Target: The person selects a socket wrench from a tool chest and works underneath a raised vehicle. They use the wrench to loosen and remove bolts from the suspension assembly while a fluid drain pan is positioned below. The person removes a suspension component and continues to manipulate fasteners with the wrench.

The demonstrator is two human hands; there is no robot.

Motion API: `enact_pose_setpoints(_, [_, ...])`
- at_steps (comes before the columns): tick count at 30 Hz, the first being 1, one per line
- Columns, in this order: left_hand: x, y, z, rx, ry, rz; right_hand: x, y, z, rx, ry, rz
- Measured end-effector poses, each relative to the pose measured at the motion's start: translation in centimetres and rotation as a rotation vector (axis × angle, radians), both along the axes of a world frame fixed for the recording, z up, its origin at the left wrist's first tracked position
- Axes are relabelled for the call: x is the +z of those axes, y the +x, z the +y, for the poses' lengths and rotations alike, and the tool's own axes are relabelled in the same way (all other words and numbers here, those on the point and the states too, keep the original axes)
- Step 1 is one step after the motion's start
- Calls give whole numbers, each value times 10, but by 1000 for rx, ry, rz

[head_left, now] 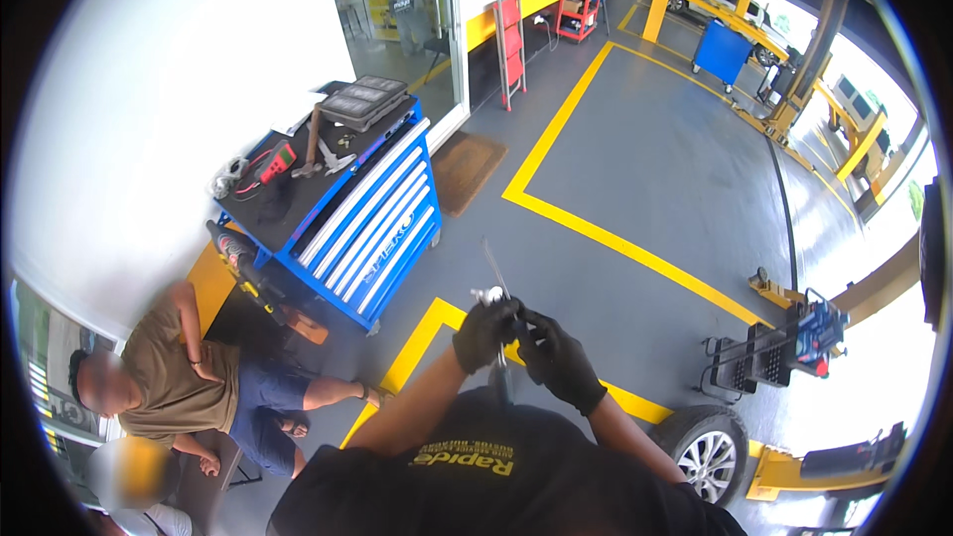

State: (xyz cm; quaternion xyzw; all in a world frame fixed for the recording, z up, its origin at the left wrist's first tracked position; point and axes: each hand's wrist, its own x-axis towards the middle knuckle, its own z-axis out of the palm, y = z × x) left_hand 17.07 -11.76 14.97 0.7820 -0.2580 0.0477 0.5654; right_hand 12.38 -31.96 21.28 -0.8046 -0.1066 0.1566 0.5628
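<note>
Both my hands wear black gloves and meet in front of my chest. My left hand [481,339] is closed around a silver metal tool [487,294] with a rounded end standing above the fingers. Its kind is not clear. A thin rod [493,263] sticks up and away from between the hands, and a greyish shaft shows below them. Close against the left hand, my right hand [558,355] has its fingers bent and pressed together. What they pinch is hidden by the gloves.
Ahead on the left stands a blue tool cabinet [372,228] bearing a hammer [311,144], a red meter [273,161] and a grey case [363,102]. A person [179,367] sits at left. A wheel [707,452] and a black cart [769,352] are at right.
</note>
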Motion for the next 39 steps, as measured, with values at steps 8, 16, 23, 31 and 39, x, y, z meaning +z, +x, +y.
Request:
enact_pose_setpoints(8, [32,258,-3,-10,-689,801,-11,256,-77,-44,423,147])
enact_pose_setpoints(16, [20,480,36,165,-292,796,-24,570,-148,-190,269,4])
enact_pose_setpoints(23, [-26,596,72,650,41,857,65,858,-95,89,74,-116])
enact_pose_setpoints(31, [-118,710,133,828,-272,982,68,1089,84,412,12,4])
enact_pose_setpoints(39, [-116,874,212,844,-222,1018,77,1333,236,441,-221,-484])
